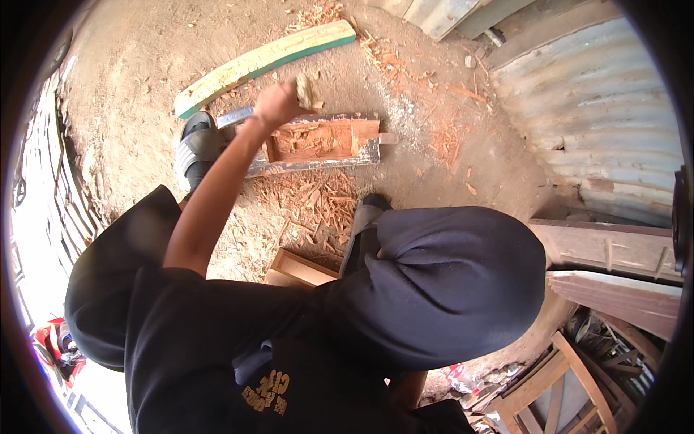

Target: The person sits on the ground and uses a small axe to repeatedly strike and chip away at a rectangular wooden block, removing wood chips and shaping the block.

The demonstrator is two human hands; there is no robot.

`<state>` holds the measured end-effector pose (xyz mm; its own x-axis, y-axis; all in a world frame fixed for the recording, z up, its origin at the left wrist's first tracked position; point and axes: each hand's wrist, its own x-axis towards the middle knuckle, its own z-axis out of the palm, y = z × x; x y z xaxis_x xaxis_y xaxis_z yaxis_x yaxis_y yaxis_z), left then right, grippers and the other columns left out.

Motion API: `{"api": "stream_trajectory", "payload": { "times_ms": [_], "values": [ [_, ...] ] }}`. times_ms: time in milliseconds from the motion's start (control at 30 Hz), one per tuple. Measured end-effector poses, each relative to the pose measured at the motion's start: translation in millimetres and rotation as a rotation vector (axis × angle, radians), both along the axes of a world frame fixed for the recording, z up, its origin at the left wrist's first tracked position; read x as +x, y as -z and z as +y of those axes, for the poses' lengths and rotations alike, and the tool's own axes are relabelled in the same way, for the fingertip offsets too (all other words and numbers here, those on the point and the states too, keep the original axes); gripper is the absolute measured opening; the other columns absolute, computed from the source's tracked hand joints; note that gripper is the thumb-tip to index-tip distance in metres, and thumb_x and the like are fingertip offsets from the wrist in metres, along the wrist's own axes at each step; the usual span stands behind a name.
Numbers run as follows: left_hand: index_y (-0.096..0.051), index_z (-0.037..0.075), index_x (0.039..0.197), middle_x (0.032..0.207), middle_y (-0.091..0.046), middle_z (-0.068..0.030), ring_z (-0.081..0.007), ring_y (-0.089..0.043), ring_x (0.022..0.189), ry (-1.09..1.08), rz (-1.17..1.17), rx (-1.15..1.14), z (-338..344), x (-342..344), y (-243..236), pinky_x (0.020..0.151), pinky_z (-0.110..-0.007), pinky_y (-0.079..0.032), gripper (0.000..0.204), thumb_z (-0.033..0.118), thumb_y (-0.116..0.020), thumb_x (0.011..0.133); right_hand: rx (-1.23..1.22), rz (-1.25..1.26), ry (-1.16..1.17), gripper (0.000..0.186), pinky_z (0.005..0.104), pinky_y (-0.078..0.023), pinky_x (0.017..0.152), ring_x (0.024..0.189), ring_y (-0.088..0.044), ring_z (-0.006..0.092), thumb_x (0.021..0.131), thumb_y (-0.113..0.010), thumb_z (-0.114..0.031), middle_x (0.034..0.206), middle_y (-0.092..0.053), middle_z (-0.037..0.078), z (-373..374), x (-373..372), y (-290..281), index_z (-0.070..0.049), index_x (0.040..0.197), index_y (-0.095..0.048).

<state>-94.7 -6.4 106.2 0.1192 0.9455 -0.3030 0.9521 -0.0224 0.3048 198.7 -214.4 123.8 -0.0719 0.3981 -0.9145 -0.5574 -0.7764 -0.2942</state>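
My left hand (277, 107) is closed above a long wooden block with worn grey-white paint (311, 168). A blurred pale, frayed-looking bundle (306, 92) sticks out past its fingers; its kind cannot be made out. Cut into the block is a rectangular recess (347, 142) of reddish bare wood, with shavings inside. Beside my wrist, over the block's left part, shows a flat metal blade (235, 116); my wrist hides where it leads. Of my right arm only a bit of forearm (408, 388) appears below my bent knee, and the hand is out of sight.
A curved timber with a green edge (264, 61) lies beyond the block. Wood chips (318, 206) cover the dirt floor. My sandalled feet (199, 148) flank the block. Near me sits a small wooden box (303, 267). Corrugated metal (585, 108) and a wooden frame (553, 383) stand right.
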Motion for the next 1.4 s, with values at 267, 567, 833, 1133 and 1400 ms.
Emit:
{"api": "stream_trajectory", "payload": {
  "times_ms": [267,567,833,1133,1400],
  "values": [
    [-0.052,0.000,0.099,0.086,-0.062,-0.0171,-0.0323,-0.065,0.075,0.050,0.112,0.109,-52.1,9.4,97.3,0.064,-0.040,-0.054,0.041,0.027,-0.070,0.073,0.072,-0.018,-0.003,0.012,0.0232,-0.038,0.050,0.053,-0.042,0.0087,0.085,-0.056,-0.016,0.066,-0.047,0.000,42.0,-36.1,22.3,-0.006,0.088,-0.049],
    [-0.053,0.001,0.087,0.086,-0.062,-0.0159,-0.0313,-0.065,0.072,0.075,0.072,0.163,-71.2,12.3,109.6,0.064,-0.040,-0.053,0.016,0.008,-0.055,0.073,0.124,-0.081,0.124,0.012,0.0219,-0.038,0.049,0.053,-0.042,0.0076,0.085,-0.055,-0.016,0.067,-0.046,-0.001,109.6,-21.2,31.1,-0.006,0.090,-0.050],
    [-0.050,0.000,0.099,0.082,-0.062,-0.0168,-0.0283,-0.065,0.068,0.124,0.082,0.215,-65.1,-6.1,108.6,0.062,-0.037,-0.055,0.027,0.005,-0.054,0.072,0.102,-0.037,0.040,0.012,0.0207,-0.037,0.049,0.053,-0.042,0.0066,0.086,-0.054,-0.016,0.068,-0.046,-0.002,118.0,-72.8,37.9,-0.006,0.091,-0.050],
    [-0.052,0.004,0.110,0.081,-0.066,-0.0147,-0.0231,-0.065,0.059,-0.506,-0.202,0.803,-2.5,-58.4,15.7,0.049,-0.033,-0.054,0.036,0.025,-0.062,0.083,0.117,-0.022,-0.026,0.012,0.0194,-0.037,0.048,0.053,-0.041,0.0055,0.087,-0.053,-0.016,0.068,-0.046,-0.003,112.0,-108.0,34.0,-0.005,0.092,-0.051],
    [-0.059,-0.007,0.080,0.061,-0.055,-0.0147,-0.0166,-0.054,0.048,-0.277,-0.135,-0.268,-37.5,-19.1,21.5,0.040,-0.026,-0.048,0.044,0.037,-0.061,0.084,0.154,-0.102,0.020,0.012,0.0182,-0.036,0.048,0.053,-0.041,0.0046,0.088,-0.052,-0.016,0.069,-0.046,-0.004,49.9,-50.7,-13.0,-0.005,0.093,-0.051]
  ]
}}
